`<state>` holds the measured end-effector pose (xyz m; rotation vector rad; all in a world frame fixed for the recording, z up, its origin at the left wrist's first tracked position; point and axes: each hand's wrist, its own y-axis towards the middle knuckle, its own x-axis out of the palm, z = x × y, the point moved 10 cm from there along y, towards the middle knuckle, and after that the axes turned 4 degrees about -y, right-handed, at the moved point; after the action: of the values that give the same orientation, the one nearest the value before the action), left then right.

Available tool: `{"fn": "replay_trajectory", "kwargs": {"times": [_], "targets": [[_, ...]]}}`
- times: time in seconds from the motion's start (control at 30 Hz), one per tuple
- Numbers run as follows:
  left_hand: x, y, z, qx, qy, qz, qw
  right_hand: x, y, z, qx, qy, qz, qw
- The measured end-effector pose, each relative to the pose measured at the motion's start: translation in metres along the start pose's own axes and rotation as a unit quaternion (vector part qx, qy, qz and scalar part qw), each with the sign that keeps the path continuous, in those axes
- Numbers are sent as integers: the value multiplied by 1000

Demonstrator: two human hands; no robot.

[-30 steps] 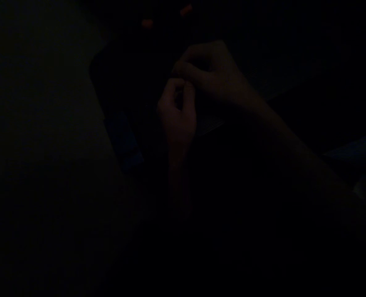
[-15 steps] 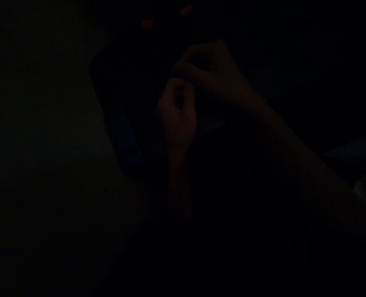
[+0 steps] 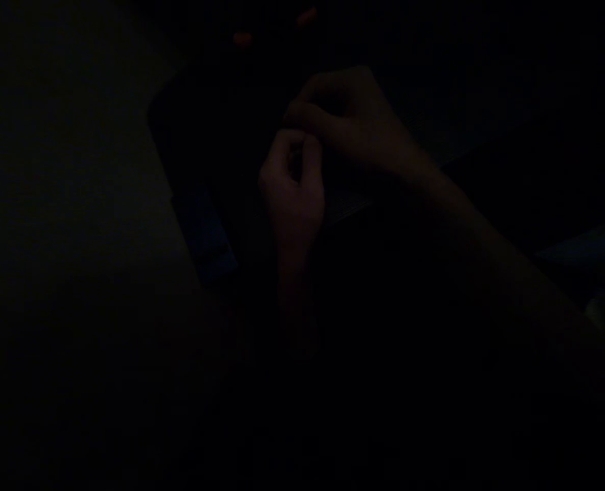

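The picture is very dark. My left hand (image 3: 294, 187) is closed, thumb and fingertips pressed together in a pinch. Just above and to its right, my right hand (image 3: 350, 119) is pinched as well, with its fingertips meeting close to those of the left. Whatever lies between the fingers, if anything, is too dark and small to make out. Under and around both hands is a dark surface with a rounded corner (image 3: 166, 102).
A blue, phone-like rectangle (image 3: 204, 228) lies at the dark surface's left edge. Two small orange-red pieces, one on the left (image 3: 243, 39) and one on the right (image 3: 307, 16), show at the top. A dim, paler area (image 3: 77, 170) spreads along the left.
Both hands hold nearly the same place and pinch. The picture looks slightly dimmer than before.
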<state>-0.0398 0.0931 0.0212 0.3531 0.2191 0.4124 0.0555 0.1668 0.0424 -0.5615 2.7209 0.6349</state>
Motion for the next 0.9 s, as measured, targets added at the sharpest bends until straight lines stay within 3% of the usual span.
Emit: {"fn": "replay_trajectory", "kwargs": {"times": [0.47, 0.9], "targets": [[-1, -1, 10, 25, 9, 11, 1000, 0, 0, 1, 3, -12, -11, 1000], [-1, 0, 0, 2, 4, 10, 1000, -1, 0, 3, -6, 5, 2, 1000]]}}
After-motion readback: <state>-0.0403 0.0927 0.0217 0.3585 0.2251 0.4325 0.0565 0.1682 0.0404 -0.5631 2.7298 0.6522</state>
